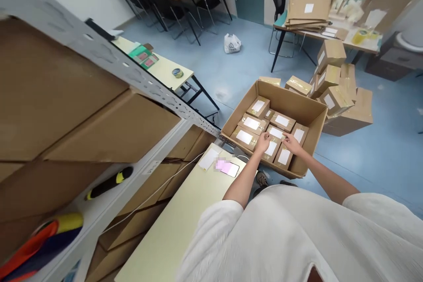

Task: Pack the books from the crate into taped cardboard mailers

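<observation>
1. The fingers of my left hand (263,142) are curled in at one end of a labelled box (276,132), and those of my right hand (292,144) reach to its other end. Whether they pinch it or only rest against it, I cannot tell at this size.
2. The labelled box is inside the big open carton (292,105), label up, in the middle of the neighbouring boxes (244,137).
3. To seat it well, I judge I should press both ends evenly, so that it settles level and no corner catches on its neighbours.
4. If it binds, I would nudge the neighbours aside rather than force it; hard pushing could crush an edge or scuff a label.
5. I would leave the labels upward and readable, and draw my fingertips out before the gap closes on them.
6. Beside the carton, the pale worktop (185,211) carries a phone (230,168) and a white sheet (209,158). What supports the carton is hidden from me.
7. On my left stands a metal shelf (153,167) full of cartons; on my right, more taped boxes (330,80) are piled on the blue floor (251,68).
8. Farther off, flattened cardboard (309,11) is stacked on a table, and a white bag (232,44) lies on the floor.
</observation>
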`<state>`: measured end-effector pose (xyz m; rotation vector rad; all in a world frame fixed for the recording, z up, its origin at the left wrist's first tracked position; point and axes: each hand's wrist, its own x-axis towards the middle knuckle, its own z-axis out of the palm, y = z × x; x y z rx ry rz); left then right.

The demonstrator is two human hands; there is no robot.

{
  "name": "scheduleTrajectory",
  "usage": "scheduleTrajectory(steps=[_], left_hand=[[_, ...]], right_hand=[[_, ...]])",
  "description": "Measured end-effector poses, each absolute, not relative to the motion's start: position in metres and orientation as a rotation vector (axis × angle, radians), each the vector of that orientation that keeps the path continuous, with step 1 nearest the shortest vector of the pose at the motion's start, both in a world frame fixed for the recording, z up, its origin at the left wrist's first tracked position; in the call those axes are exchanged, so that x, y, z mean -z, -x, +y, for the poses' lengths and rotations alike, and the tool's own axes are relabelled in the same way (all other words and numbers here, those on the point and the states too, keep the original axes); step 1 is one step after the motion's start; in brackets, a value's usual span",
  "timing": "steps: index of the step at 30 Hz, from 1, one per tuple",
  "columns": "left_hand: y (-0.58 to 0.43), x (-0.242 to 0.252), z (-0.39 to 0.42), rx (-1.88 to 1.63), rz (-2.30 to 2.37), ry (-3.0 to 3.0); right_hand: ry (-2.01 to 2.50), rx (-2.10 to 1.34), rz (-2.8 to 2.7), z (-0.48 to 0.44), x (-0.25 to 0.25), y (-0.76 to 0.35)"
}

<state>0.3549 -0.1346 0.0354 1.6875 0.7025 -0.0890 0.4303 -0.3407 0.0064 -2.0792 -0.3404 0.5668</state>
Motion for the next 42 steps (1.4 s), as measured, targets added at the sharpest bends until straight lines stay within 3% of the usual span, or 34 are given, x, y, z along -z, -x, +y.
scheduleTrajectory(steps=[13,22,32,42], left_hand=[[-0.284,-0.042,-0.195,-0.221,0.973,-1.624],[-0.185,-0.067,-0.217,-0.487,1.164,-1.557],[0.000,-0.073,-0.259,-0.809,1.516,-1.306],[0.211,-0.075,-0.355,-1.179,1.745,-1.083]], right_hand=[[1.953,-0.675,-0.768,-0.366,-0.010,-0.427],[1.771,-0.763,-1.130,-0.322,-0.024,-0.378],[1.526,-0.997,-1.562,-0.271,-0.035,-0.226],[1.221,-1.137,-1.938,-0.275,-0.048,-0.002]])
